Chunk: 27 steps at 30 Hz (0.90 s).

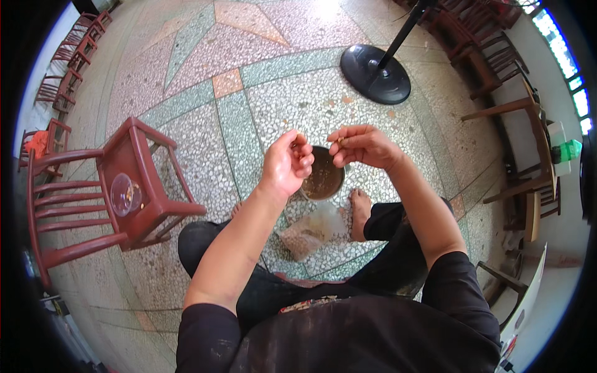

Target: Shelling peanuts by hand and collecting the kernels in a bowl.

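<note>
My left hand (290,163) is raised over the left rim of a round metal pot (344,179), its fingers curled and the thumb near the forefinger. A pale speck shows at its fingertips, too small to name. Opposite it, my right hand (363,145) pinches a small tan piece (341,140), perhaps a nut or shell, between thumb and fingers. Brown matter with lighter flecks (322,179) is inside the pot, which stands on the floor between my feet. Closer to me lies a clear plastic bag (333,219) with many small brownish pieces (301,238) in it.
At the left stands a red wooden chair (135,172); a clear plastic cup (122,193) with a few pale yellow pieces is on its seat. A black round stand base (375,74) with a pole is ahead on the terrazzo floor (289,102). More chairs (70,84) line the walls.
</note>
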### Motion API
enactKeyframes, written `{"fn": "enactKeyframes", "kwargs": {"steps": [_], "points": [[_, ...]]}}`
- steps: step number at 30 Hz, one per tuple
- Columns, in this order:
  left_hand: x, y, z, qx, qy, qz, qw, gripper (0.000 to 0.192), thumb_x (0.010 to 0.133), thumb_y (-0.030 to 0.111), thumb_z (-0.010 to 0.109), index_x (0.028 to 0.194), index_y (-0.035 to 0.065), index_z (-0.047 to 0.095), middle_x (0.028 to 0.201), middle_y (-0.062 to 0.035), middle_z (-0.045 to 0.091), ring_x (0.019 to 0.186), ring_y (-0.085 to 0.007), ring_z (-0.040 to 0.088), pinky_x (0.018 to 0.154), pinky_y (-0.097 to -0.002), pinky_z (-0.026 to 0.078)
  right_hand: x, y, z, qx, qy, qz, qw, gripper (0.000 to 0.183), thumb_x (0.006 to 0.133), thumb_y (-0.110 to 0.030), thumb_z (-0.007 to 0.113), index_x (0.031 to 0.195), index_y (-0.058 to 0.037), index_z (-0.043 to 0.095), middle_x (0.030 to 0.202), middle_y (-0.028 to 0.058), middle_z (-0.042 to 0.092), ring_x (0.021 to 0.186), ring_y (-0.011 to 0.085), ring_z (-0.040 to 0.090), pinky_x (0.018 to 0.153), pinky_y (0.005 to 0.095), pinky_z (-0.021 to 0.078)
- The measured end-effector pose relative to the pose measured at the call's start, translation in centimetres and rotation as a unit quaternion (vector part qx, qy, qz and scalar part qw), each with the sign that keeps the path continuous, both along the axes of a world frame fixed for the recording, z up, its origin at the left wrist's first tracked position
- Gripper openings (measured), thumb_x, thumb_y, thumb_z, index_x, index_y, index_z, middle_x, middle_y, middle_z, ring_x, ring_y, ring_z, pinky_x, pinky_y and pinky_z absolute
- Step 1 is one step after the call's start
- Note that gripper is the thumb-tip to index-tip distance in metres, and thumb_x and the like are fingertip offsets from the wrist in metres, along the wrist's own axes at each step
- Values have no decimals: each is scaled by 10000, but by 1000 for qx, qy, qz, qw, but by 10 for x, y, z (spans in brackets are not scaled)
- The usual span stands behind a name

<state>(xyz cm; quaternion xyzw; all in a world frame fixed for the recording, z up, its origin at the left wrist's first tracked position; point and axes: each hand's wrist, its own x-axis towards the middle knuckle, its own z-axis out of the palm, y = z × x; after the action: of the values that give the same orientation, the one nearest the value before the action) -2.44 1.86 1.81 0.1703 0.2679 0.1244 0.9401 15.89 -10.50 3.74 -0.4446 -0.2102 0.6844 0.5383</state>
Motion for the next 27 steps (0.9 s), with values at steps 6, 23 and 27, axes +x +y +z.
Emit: {"fn": "enactKeyframes", "kwargs": {"steps": [6,23,27], "points": [[11,-10,-26,-16,16,-73,997,246,898,271,409,793,82,526,683,-39,551,546,-158,516,426,-247,383,-50,11,33,33,-354,82,931,220,818,-41,511,1002,2,623,778,117,652,626,202,629,583,281,502],[22,-29,-32,13,13,-108,994,257,867,230,440,1001,24,514,856,-79,601,676,-168,591,540,-267,490,-51,-7,26,-22,-432,93,897,127,789,-52,506,869,19,574,704,82,626,603,152,628,535,272,495],[19,-27,-30,-6,10,-119,993,234,873,237,441,925,32,541,784,-66,595,595,-144,564,492,-269,462,-53,-4,30,-14,-402,92,911,133,824,-61,496,879,23,583,681,69,618,563,129,617,514,241,492]]}}
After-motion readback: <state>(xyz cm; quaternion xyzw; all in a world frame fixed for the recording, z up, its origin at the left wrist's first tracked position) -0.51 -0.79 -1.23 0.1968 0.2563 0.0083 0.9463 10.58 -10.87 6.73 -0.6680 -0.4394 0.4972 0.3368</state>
